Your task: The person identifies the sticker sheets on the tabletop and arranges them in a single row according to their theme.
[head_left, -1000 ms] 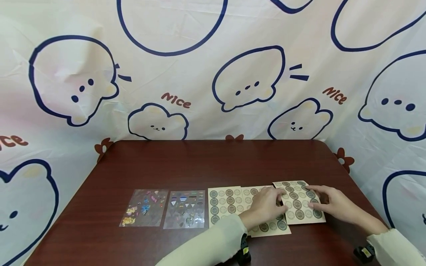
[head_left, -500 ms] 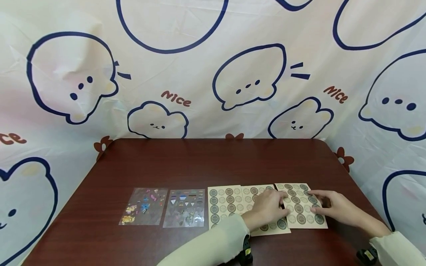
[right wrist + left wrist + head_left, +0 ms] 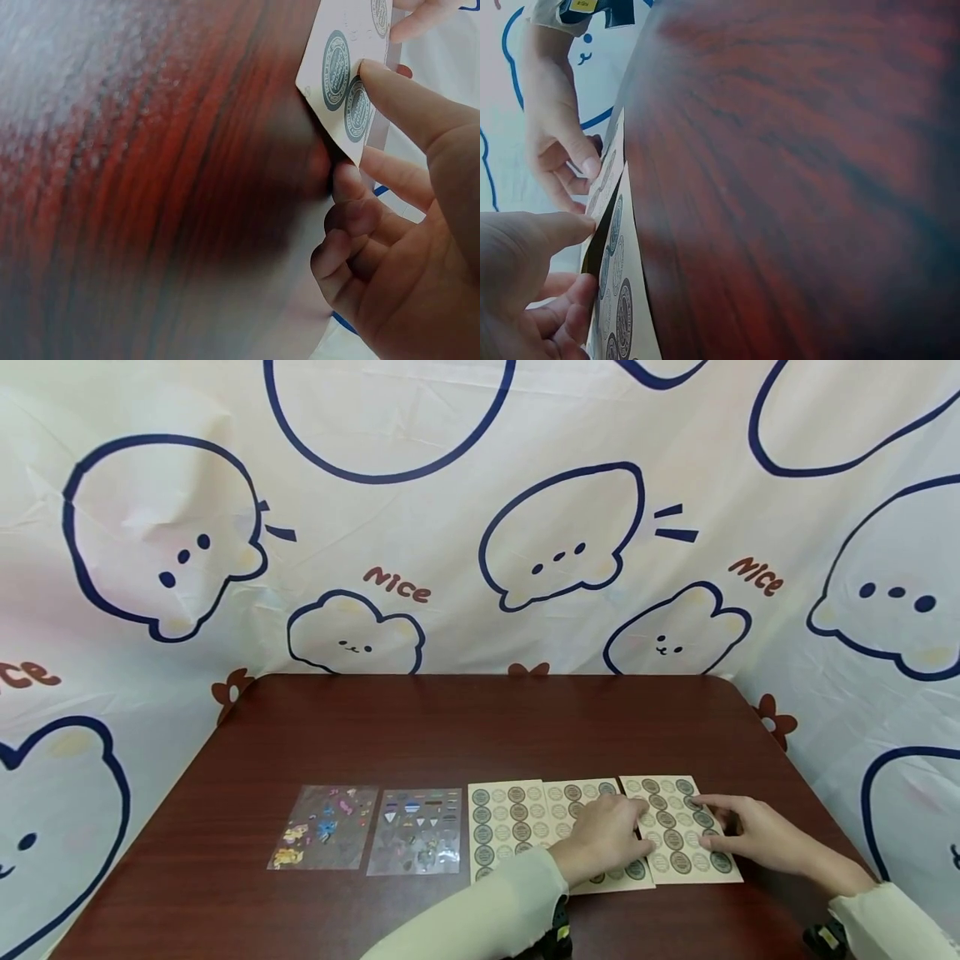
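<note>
A cream sheet of round stickers (image 3: 678, 835) lies at the right end of a row, its left edge slightly over the middle sticker sheet (image 3: 633, 875). My left hand (image 3: 606, 833) pinches its left edge; in the left wrist view the thumb (image 3: 570, 229) rests on top with fingers at the edge. My right hand (image 3: 761, 835) pinches the opposite edge, the thumb (image 3: 397, 97) on the printed face and fingers below in the right wrist view. A third cream sticker sheet (image 3: 502, 822) lies left of the middle one, partly covered by my left sleeve.
Two clear plastic sheets lie farther left on the dark wooden table (image 3: 480, 727): one with colourful figures (image 3: 330, 828), one with small greyish designs (image 3: 416, 831). A printed cloth (image 3: 450, 543) hangs behind the table and along both sides.
The right-hand sticker sheet has come toward me and slightly right, now roughly in line with the other sheets. Both hands moved slightly with it, still holding its edges.
</note>
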The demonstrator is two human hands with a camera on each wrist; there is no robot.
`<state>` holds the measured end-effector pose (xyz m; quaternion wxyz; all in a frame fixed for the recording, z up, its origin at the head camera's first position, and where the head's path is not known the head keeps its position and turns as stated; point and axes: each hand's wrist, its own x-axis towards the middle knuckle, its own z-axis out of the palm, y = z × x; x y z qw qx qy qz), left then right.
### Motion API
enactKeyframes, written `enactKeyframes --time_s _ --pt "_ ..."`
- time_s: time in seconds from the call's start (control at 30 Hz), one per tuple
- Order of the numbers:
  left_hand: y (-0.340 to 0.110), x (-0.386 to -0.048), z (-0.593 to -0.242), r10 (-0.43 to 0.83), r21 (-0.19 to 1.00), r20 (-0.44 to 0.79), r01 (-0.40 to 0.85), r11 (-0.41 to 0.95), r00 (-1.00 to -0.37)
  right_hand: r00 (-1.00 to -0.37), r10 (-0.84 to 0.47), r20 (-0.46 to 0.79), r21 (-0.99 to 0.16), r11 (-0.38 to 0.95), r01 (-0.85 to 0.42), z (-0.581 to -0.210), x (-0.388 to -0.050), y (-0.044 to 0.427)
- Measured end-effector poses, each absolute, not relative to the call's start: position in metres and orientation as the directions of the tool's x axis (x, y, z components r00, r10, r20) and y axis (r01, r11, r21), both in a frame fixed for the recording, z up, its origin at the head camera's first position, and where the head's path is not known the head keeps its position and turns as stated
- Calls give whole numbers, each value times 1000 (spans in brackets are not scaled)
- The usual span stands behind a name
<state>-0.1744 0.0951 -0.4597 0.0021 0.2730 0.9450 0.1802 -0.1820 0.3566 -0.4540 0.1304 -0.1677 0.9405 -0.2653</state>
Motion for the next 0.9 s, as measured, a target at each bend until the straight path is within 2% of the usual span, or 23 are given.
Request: enactKeyframes --time_s 0.4,0.9 --pt "98 -174 -467 501 325 127 513 795 -856 -911 -386 -143 -508 819 -268 -455 -182 358" --pt "97 -176 -464 515 328 112 520 788 -850 -909 -390 -146 -476 833 -281 -456 -182 359"
